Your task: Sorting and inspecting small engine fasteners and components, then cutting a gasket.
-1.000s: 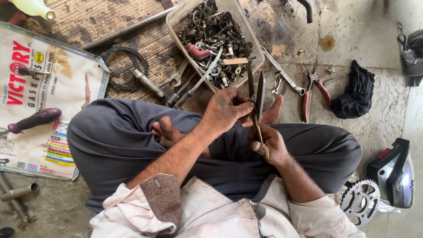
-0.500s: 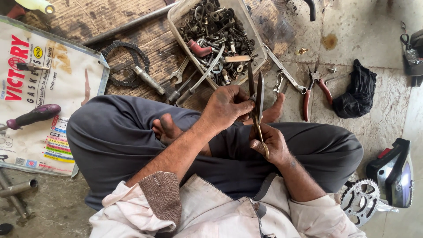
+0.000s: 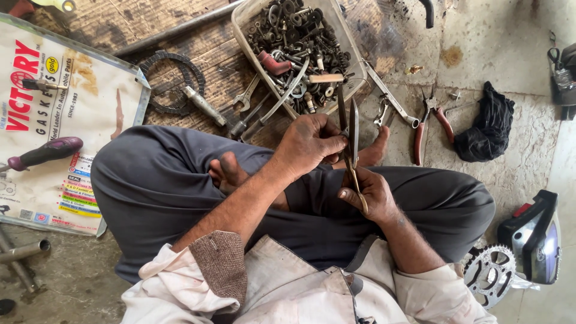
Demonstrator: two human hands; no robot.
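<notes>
Person sits cross-legged on the floor, big printed poster (image 3: 66,126) spread well left of the tray (image 3: 354,54). Tray is a clear plastic bin full of bolts and small metal parts, just ahead of the knees, presumably so it's within reach. Black rag (image 3: 483,129) and red-handled pliers (image 3: 429,123) lie right of the tray; a toothed sprocket (image 3: 489,273) sits far behind it by the right hip. Long shears (image 3: 351,141) are held upright over the lap, tips almost reaching the tray's near rim. Right hand (image 3: 372,195) grips the handles low down; left hand (image 3: 312,141) pinches the blades, probably steadying them.
</notes>
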